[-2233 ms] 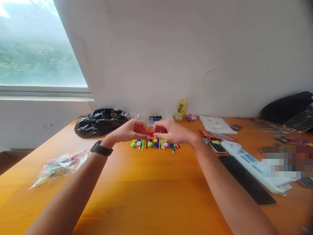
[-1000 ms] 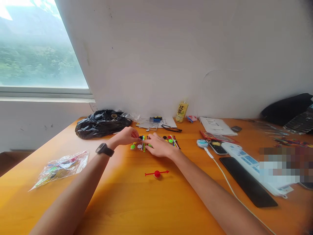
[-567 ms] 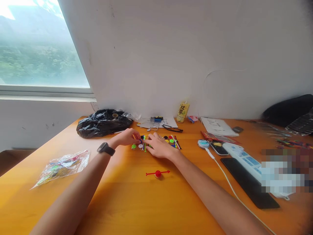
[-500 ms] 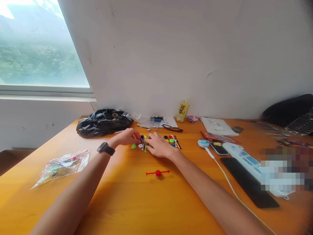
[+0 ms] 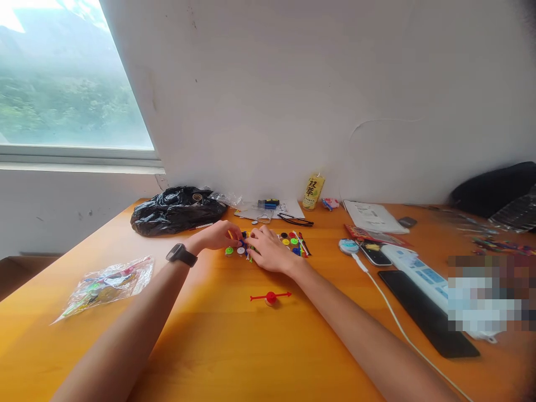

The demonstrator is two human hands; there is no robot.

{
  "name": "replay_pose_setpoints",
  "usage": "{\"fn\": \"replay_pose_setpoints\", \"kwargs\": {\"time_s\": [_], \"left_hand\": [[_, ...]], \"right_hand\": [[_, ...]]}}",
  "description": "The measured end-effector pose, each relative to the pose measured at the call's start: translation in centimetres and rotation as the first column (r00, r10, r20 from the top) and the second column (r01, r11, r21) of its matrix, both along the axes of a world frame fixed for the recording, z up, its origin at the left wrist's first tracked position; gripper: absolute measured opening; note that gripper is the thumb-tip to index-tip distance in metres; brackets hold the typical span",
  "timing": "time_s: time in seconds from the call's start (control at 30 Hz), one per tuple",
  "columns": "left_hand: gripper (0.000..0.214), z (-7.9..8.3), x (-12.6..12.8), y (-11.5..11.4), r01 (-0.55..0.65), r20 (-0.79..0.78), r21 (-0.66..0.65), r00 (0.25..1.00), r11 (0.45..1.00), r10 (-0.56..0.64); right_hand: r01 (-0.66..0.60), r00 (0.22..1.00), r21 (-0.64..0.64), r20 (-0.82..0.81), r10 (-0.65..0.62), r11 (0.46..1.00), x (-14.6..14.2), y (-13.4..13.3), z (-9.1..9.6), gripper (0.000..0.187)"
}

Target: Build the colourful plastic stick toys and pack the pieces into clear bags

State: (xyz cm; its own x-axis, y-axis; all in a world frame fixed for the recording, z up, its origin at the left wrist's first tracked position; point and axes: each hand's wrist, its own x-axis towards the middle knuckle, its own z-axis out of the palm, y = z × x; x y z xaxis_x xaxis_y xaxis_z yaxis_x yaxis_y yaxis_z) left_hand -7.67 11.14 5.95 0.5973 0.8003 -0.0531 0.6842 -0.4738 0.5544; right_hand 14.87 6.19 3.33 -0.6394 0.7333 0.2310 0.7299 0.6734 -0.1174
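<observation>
My left hand [image 5: 216,237], with a black watch on its wrist, pinches a small blue plastic piece [image 5: 242,243] between thumb and fingertips. Close against it is my right hand [image 5: 268,250], its fingers bent down and closed over small parts that they mostly hide. Below the left fingertips lie a green disc [image 5: 229,251] and a white disc [image 5: 240,250]. To the right of the right hand are a yellow disc [image 5: 286,242], a blue disc [image 5: 296,252] and several thin coloured plastic arrows [image 5: 303,244]. Nearer me, a red arrow spinner [image 5: 271,297] rests on a small base.
A clear bag of coloured parts [image 5: 106,283] lies at the left, with a black plastic bag [image 5: 178,212] behind. Glasses [image 5: 295,219] and a yellow drink container [image 5: 313,191] are near the wall. A power strip [image 5: 412,268], white cable [image 5: 389,304] and black slab [image 5: 427,312] occupy the right.
My right fingers have shifted slightly and the bright green arrow beneath them shows less. The left hand stays almost in place. The red spinner has not moved.
</observation>
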Motion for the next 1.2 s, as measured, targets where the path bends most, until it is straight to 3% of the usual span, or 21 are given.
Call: {"fn": "replay_pose_setpoints", "kwargs": {"time_s": [0.27,0.43,0.67,0.87,1.2], "left_hand": [[0.029,0.3,0.0,-0.3,-0.036,-0.031,-0.013,0.999,0.999,0.035],[0.026,0.3,-0.2,-0.2,-0.050,0.043,0.006,0.998,0.999,0.049],[0.026,0.0,-1.0,0.7,-0.132,0.201,0.094,0.973,0.987,0.111],[0.033,-0.6,-0.5,0.5,-0.088,0.104,0.078,0.991,0.993,0.080],[0.023,-0.5,0.0,0.4,-0.105,0.159,0.116,0.984,0.988,0.086]], "right_hand": [[-0.020,0.998,-0.084,-0.068,0.015,0.996,-0.2,0.0,-0.3,0.026],[-0.005,0.994,-0.135,-0.108,-0.010,0.991,-0.3,-0.1,-0.4,0.023],[-0.019,0.998,-0.123,-0.057,0.012,0.992,-0.4,0.0,-1.0,0.033],[-0.040,0.996,-0.091,-0.080,0.033,0.995,-0.5,-0.2,-1.2,0.032],[0.039,0.999,-0.063,-0.030,-0.041,0.997,-1.3,-0.9,-0.3,0.028]]}}
